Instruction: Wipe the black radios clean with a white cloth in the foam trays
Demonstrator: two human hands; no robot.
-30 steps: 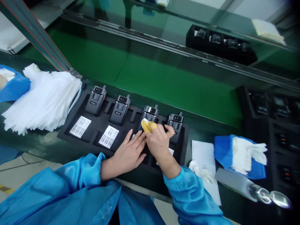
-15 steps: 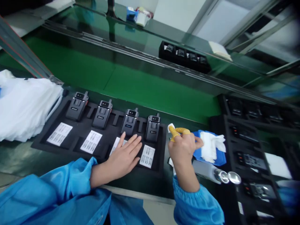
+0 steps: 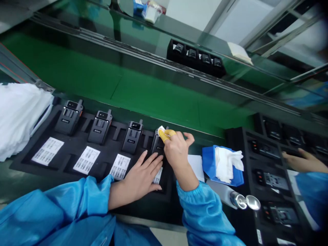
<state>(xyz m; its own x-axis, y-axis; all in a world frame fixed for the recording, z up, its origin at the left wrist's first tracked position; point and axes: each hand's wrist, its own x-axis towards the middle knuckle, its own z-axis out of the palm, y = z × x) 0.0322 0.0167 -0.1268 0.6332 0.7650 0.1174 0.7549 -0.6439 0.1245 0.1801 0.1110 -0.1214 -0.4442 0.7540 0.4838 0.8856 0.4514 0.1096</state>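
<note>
A black foam tray (image 3: 69, 147) holds several black handheld radios, antennas pointing away from me; a white printed label (image 3: 48, 151) lies below each. My right hand (image 3: 177, 150), with yellow covers on its thumb and finger, pinches a small white wipe (image 3: 161, 128). That wipe presses on the top of the rightmost radio (image 3: 155, 145), which is partly hidden by my hands. My left hand (image 3: 142, 176) rests palm down, fingers spread, with its fingertips at the radio's lower end, partly covering the label there. The third radio (image 3: 132, 137) lies just to the left.
A blue box of white wipes (image 3: 210, 164) stands to the right, beside a bottle with a metal cap (image 3: 238, 200). Further right, a co-worker's hand (image 3: 306, 160) reaches over stacked black trays (image 3: 246, 150). White sheets (image 3: 20, 119) are piled at left. Behind runs a green conveyor (image 3: 153, 92).
My right hand left the third radio, swung right beside the tray, then came back onto the rightmost radio with the wipe. My left hand shifted towards that radio. A co-worker's hand appeared at right.
</note>
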